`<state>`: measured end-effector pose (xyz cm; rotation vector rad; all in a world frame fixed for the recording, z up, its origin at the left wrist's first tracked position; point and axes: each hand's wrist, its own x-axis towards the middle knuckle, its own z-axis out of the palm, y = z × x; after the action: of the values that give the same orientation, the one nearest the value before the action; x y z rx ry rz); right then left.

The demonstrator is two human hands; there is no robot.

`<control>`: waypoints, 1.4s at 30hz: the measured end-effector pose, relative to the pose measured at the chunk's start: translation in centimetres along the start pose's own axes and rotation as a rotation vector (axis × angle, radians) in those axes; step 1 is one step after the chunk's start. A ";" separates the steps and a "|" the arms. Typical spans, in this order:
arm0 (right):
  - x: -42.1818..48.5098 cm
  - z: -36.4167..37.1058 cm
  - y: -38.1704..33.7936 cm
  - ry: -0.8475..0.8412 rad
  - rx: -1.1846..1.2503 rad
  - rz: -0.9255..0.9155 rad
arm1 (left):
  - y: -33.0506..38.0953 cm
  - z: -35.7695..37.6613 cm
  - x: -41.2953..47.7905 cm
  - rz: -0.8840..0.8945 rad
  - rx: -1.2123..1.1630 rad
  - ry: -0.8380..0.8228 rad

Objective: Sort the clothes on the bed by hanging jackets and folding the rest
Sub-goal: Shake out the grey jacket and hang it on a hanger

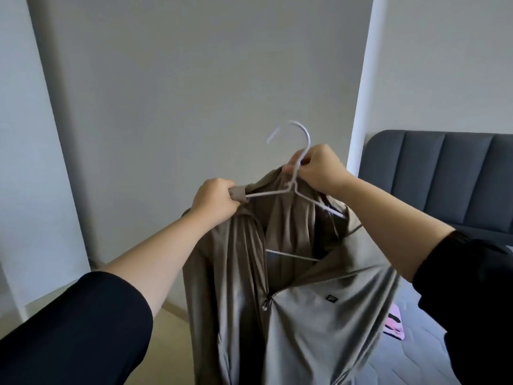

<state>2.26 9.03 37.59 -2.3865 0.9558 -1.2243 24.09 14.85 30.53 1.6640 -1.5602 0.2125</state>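
Reaching forward from two black sleeves, both bare forearms hold up a grey-brown jacket in the near middle of the scene, in the air and left of the bed. Its zip is partly closed, and a small dark logo sits on the chest. The left hand grips a bunch of the jacket's shoulder cloth at the left end of the white hanger, with its fingers curled tight around it. The right hand pinches the hanger's neck just below the hook, at the collar. On the right, a pink item lies on the grey mattress. Farther right stands a dark padded headboard, and a plain grey wall is behind.
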 end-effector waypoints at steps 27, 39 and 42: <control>-4.2 -2.9 8.7 0.045 -0.294 0.173 | 2.1 5.2 -0.1 -0.202 0.002 0.065; -3.9 -4.1 8.2 -0.018 -0.568 0.185 | 4.3 5.8 0.8 -0.254 -0.119 0.152; -4.2 -5.0 8.6 0.134 -0.510 0.169 | 6.3 5.7 1.3 -0.200 -0.172 0.100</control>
<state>-7.19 5.78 33.48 -2.5343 1.6448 -1.1977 16.49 10.83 30.48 1.6351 -1.2912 0.0542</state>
